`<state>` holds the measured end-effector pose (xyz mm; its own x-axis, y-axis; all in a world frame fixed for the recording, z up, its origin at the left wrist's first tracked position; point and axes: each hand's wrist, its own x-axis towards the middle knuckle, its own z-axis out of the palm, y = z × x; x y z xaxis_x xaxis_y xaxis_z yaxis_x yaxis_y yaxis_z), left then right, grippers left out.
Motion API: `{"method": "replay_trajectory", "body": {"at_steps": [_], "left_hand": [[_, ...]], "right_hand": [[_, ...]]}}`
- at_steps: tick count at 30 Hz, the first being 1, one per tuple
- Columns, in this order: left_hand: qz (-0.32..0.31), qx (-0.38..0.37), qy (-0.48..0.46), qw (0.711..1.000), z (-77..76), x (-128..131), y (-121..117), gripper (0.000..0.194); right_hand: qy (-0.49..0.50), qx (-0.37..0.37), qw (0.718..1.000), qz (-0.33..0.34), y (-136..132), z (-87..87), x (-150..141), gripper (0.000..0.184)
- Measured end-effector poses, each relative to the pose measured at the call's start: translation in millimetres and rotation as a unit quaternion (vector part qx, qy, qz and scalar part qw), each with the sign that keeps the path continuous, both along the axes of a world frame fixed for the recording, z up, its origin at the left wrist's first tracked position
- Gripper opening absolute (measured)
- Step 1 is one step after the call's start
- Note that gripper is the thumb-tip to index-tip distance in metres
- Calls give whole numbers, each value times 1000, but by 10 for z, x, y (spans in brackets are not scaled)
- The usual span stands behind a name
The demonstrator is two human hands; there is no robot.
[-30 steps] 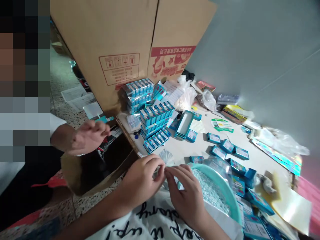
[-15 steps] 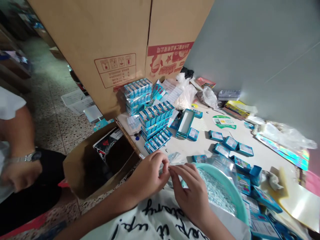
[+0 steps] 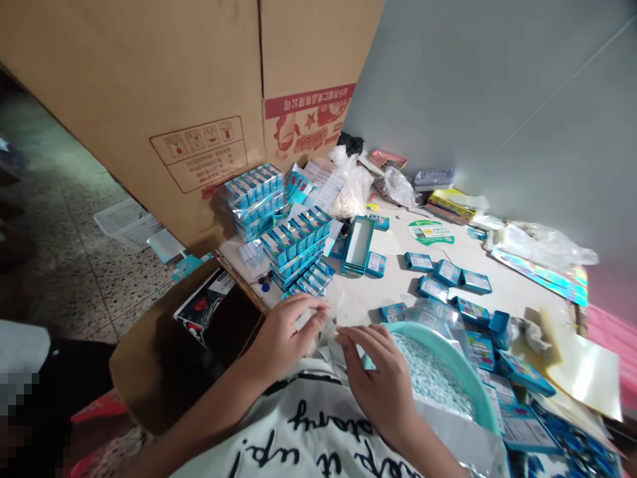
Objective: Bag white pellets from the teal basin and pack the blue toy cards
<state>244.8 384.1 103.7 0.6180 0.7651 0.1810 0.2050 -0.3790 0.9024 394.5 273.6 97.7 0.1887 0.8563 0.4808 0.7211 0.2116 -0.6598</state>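
My left hand [image 3: 287, 333] is closed in a pinch, thumb against forefinger, on a thin clear plastic bag [image 3: 329, 344]. Just to its right, my right hand [image 3: 379, 365] pinches the same filmy plastic, its fingertips a small gap from the left ones. The bag is see-through and partly hidden by the fingers, so its outline is hard to make out. Right beside my right hand stands a turquoise basin [image 3: 490, 405] holding many small pale-blue pieces [image 3: 430, 375]. Clear plastic film [image 3: 438, 322] lies over the basin's far rim.
Stacked small blue boxes [image 3: 296, 242] stand at the table's left, before a tall cardboard carton [image 3: 209, 79]. Loose blue boxes [image 3: 448, 272] are scattered rightward. An open blue tray [image 3: 359, 242] lies mid-table. Below left sits an open carton [image 3: 134, 372]; another person's sleeve [image 3: 22, 345] shows beyond.
My fingertips have moved slightly apart, and clear plastic now shows between them. The view has swung, so the table appears farther left. Less of the other person is in view.
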Motion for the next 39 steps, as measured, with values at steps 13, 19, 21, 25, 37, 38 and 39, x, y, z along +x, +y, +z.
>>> {"method": "replay_trajectory", "body": {"at_steps": [13,19,21,25,37,38,39], "left_hand": [[-107,-147,-41,983,-22,111,33,21],[-142,-65,37,987,63,88,90,20],[-149,-52,44,986,78,76,92,17],[-164,4,46,985,92,49,90,11],[-174,92,36,980,66,58,71,13],[-169,97,33,980,60,60,55,13],[-164,102,30,981,52,62,39,12]], "right_hand": [[12,7,1000,-19,-2,-26,-17,23],[9,1,1000,-30,-12,-31,-21,19],[7,5,1000,-27,-10,-22,-20,19],[6,5,1000,-7,-9,14,-23,20],[7,13,1000,9,-55,13,-36,22],[6,14,1000,9,-61,13,-37,22],[5,15,1000,8,-66,13,-40,21]]}}
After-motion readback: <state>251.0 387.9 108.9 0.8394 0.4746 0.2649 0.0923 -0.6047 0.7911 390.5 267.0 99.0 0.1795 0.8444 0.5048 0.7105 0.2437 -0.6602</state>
